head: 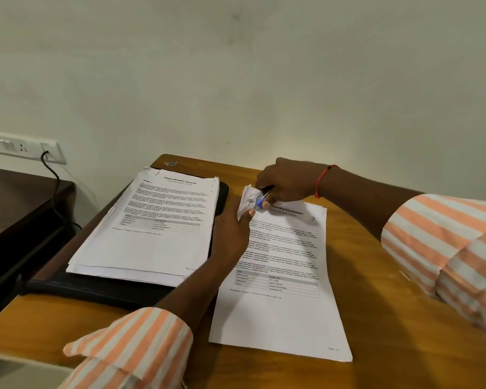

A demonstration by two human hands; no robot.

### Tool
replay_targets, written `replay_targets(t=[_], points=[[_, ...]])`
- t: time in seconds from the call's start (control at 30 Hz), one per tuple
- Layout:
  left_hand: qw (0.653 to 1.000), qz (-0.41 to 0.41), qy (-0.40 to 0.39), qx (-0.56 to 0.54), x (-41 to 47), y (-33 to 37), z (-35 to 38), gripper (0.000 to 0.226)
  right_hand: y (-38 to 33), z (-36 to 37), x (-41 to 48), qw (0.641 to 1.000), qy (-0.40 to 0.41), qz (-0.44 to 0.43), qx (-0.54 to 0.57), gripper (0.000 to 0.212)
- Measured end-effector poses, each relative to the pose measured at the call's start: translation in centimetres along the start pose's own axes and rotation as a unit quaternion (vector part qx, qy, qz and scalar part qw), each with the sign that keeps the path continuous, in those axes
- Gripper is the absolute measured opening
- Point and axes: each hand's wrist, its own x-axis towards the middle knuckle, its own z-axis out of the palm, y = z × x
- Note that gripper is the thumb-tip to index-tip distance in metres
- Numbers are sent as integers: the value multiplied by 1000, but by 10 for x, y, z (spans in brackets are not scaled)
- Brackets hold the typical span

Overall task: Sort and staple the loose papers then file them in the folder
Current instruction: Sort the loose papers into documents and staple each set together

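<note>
A printed document headed "Internship Documentation" (281, 313) lies on the wooden desk at right. My left hand (232, 231) pinches its top-left corner, which is lifted and curled upward. My right hand (288, 182) grips a small blue and black stapler (261, 202) right at that lifted corner. A stack of papers topped by "Sample Education Transcript" (157, 228) rests on a black folder (101, 289) at left.
The wooden desk (390, 304) ends against a pale wall. A darker table (14, 209) stands lower at far left. A wall socket plate (20, 148) holds a plugged black cable (56, 189) that hangs down beside the desk.
</note>
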Motion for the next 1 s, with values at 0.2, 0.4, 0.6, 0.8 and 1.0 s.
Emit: replay_targets(t=[0.2, 0.4, 0.6, 0.8, 1.0], points=[[1000, -16, -18, -6, 0, 2, 1, 44, 4, 1, -1, 999, 17, -7, 26, 20], [998, -48, -26, -16, -1, 8, -2, 44, 3, 7, 5, 999, 5, 11, 39, 26], [990, -120, -34, -58, -3, 11, -6, 52, 37, 20, 6, 986, -2, 92, 139, 32], [989, -127, -45, -58, -3, 13, -6, 53, 61, 60, 22, 960, 35, 204, 190, 23], [986, -157, -46, -42, -2, 8, -6, 42, 49, 94, 76, 950, 65, 251, 177, 20]])
